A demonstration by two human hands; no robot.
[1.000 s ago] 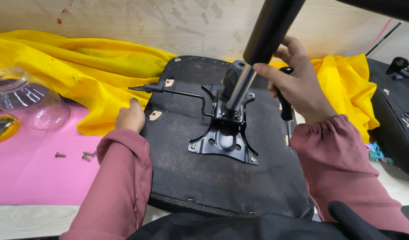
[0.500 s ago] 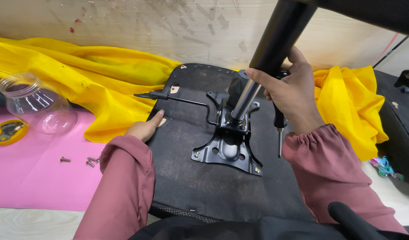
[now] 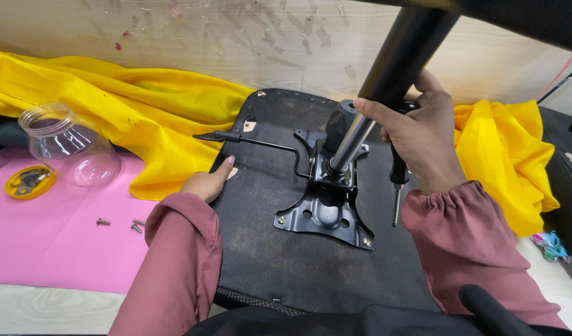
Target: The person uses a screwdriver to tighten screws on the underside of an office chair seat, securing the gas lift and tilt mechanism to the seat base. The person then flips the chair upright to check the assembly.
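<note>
An upturned black chair seat [image 3: 280, 261] lies on the table with a black metal mounting plate [image 3: 326, 214] bolted to its underside. A gas-lift cylinder [image 3: 385, 81], black above and silver below, stands tilted in the plate's socket. My right hand [image 3: 416, 140] grips the cylinder where black meets silver, and also holds a black-handled screwdriver [image 3: 396, 186] pointing down. My left hand [image 3: 205, 182] rests flat on the seat's left edge, next to the black adjustment lever [image 3: 249, 140].
Yellow cloth [image 3: 130, 106] bunches behind and left of the seat, and more at right [image 3: 510, 155]. A clear plastic jar [image 3: 68, 146] lies on a pink sheet [image 3: 43, 242], with a yellow lid [image 3: 28, 182] and loose screws [image 3: 121, 223] nearby.
The view has shifted, so the seat sits lower and more central. My right hand stays on the cylinder and my left hand has flattened on the seat's edge.
</note>
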